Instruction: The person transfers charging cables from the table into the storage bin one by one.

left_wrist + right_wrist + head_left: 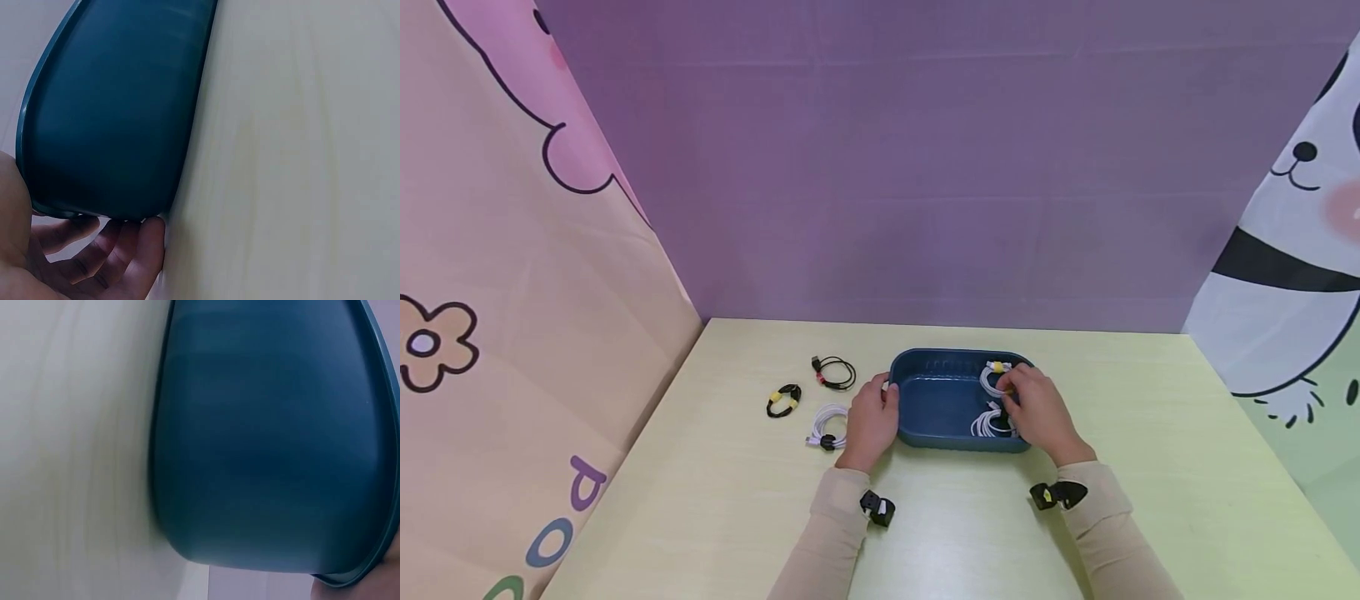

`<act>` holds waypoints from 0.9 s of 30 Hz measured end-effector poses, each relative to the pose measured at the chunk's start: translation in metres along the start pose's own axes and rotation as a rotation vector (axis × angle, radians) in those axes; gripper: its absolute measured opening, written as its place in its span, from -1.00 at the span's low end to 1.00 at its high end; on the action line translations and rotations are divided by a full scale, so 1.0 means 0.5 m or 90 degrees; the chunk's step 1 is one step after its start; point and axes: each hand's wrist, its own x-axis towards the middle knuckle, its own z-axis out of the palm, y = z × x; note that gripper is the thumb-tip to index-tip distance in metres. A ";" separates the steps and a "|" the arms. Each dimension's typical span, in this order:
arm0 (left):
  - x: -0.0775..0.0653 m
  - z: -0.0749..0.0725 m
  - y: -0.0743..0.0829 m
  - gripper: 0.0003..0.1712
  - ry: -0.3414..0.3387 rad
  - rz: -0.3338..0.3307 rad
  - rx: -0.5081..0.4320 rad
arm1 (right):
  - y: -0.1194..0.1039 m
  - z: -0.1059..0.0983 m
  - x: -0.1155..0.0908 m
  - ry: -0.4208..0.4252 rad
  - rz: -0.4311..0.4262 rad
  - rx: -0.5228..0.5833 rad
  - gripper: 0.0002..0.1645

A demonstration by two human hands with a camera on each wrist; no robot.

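Note:
A dark blue rectangular tray (936, 417) stands on the table. My left hand (872, 421) is at its left end; in the left wrist view the fingers (147, 253) curl against the end wall, gripping it. Over the right end reaches my right hand (1037, 412), thumb and fingertips inside the tray, pinching a coiled white cable (988, 382) with yellow ties. Nearer the front inside lies another white cable (988, 423) with a dark tie, partly covered by the right hand. In the right wrist view the tray wall (262, 456) hides the fingertips.
Left of the tray lie a black cable (837, 385) with a red tie, a black cable (771, 408) with yellow ties, and a white cable (822, 421) with a black tie. A purple backdrop (925, 167) rises behind the pale table (955, 533).

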 end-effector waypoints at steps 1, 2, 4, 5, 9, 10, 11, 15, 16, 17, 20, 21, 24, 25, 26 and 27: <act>0.000 0.000 -0.001 -0.58 -0.001 0.001 0.000 | 0.000 0.001 0.001 0.000 0.000 -0.003 -0.90; 0.000 0.000 -0.002 -0.58 -0.001 0.000 0.001 | 0.000 0.001 0.001 -0.001 -0.001 -0.007 -0.89; 0.001 0.000 -0.004 -0.58 -0.002 -0.001 0.000 | 0.002 0.003 0.002 -0.002 -0.005 -0.017 -0.89; 0.001 0.000 -0.004 -0.58 -0.003 -0.003 -0.001 | 0.003 0.005 0.003 -0.004 -0.006 -0.021 -0.89; 0.000 0.001 -0.004 -0.57 -0.006 -0.012 -0.002 | 0.005 0.009 0.004 -0.009 -0.007 -0.037 -0.89; 0.000 0.001 -0.004 -0.57 -0.006 -0.013 -0.001 | 0.005 0.010 0.004 -0.010 -0.007 -0.040 -0.89; 0.000 0.001 -0.004 -0.57 -0.006 -0.013 -0.001 | 0.006 0.010 0.004 -0.010 -0.008 -0.043 -0.89; -0.001 0.001 -0.002 -0.57 -0.005 -0.010 0.001 | 0.006 0.012 0.004 -0.010 -0.010 -0.055 -0.89; -0.002 0.000 -0.001 -0.58 -0.005 -0.009 0.001 | 0.006 0.012 0.004 -0.009 -0.010 -0.058 -0.89; -0.002 0.000 0.000 -0.58 -0.004 -0.008 0.001 | 0.006 0.012 0.004 -0.009 -0.011 -0.061 -0.88; -0.003 -0.001 0.002 -0.58 -0.004 -0.008 -0.003 | 0.004 0.011 0.004 -0.009 -0.013 -0.068 -0.88; -0.003 -0.001 0.003 -0.58 -0.005 -0.007 -0.003 | 0.004 0.011 0.003 -0.008 -0.014 -0.070 -0.88; -0.002 -0.001 0.002 -0.57 -0.009 -0.009 -0.002 | 0.003 0.011 0.002 -0.006 -0.021 -0.074 -0.88; -0.002 -0.001 0.002 -0.57 -0.010 -0.009 -0.001 | 0.003 0.011 0.002 -0.006 -0.022 -0.075 -0.88; -0.001 -0.001 0.002 -0.57 -0.011 -0.011 0.000 | 0.003 0.011 0.001 -0.005 -0.023 -0.078 -0.88; -0.001 0.000 0.002 -0.57 -0.011 -0.013 0.000 | 0.003 0.012 0.001 -0.005 -0.023 -0.079 -0.88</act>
